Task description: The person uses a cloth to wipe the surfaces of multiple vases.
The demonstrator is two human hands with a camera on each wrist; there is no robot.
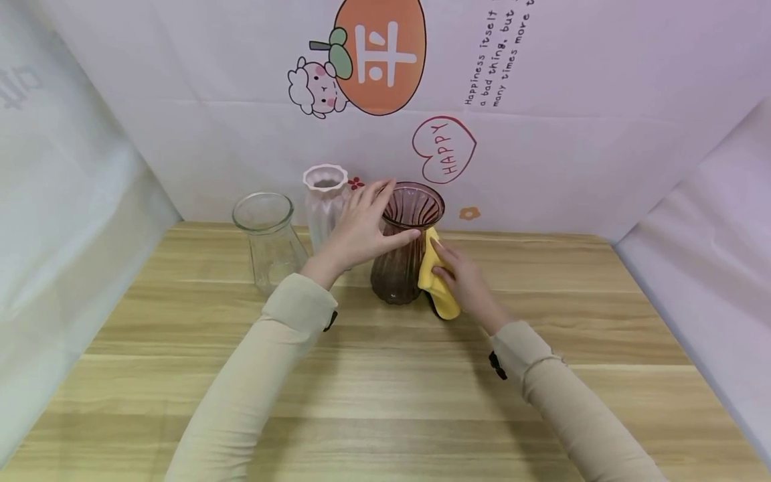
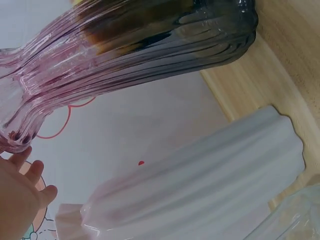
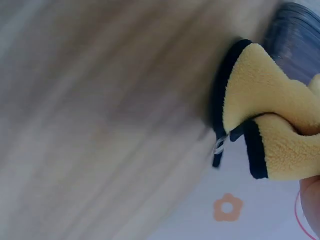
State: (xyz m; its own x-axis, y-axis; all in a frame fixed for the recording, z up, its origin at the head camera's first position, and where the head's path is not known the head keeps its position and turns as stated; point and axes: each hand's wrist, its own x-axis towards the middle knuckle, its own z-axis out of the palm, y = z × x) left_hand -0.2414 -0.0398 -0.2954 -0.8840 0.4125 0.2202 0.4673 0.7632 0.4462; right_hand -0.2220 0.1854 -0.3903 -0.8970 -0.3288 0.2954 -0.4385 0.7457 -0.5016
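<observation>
A ribbed purple glass vase [image 1: 394, 274] stands upright on the wooden table. My left hand [image 1: 364, 231] holds it near the rim, thumb across the front and fingers at the far side. In the left wrist view, fingertips [image 2: 35, 172] touch the flared rim. Bunched in my right hand [image 1: 466, 281] is a yellow cleaning cloth [image 1: 444, 298], pinched between thumb and fingers against the vase's right side. The right wrist view shows the fluffy cloth [image 3: 255, 85] folded, with a black border and a small loop.
A white fluted vase [image 1: 322, 214] stands just left of the purple one, partly behind my left hand. Farther left is a clear glass vase [image 1: 271, 254]. A printed white backdrop [image 1: 241, 147] rises right behind the table [image 1: 373, 428].
</observation>
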